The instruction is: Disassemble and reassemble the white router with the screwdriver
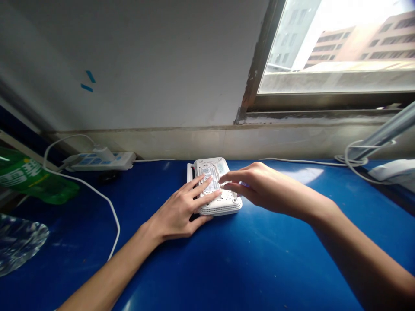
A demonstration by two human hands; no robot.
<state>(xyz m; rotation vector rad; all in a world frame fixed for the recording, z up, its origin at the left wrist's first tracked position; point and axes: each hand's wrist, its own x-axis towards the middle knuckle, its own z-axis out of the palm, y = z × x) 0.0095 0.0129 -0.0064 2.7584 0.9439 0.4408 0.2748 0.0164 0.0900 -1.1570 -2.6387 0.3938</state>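
Note:
A white box-shaped device [223, 206] with small vent holes and printed labels lies flat on the blue table [207, 263], close to the wall. My left hand [183, 207] rests on its left side with the fingers spread over the top and the thumb along the front edge. From the right, my right hand [256, 183] reaches over the device, thumb and index finger near its upper surface. Those fingertips are close together, and whatever is between them is too small to make out. A white stick-like part stands at the device's left edge.
At the left are a power strip [126, 160] with a plug and white cable [112, 207], a green bottle [39, 179] and a clear plastic bottle [21, 242]. A metal pole [385, 131] wrapped in cable stands at the right, beside a white object [394, 170].

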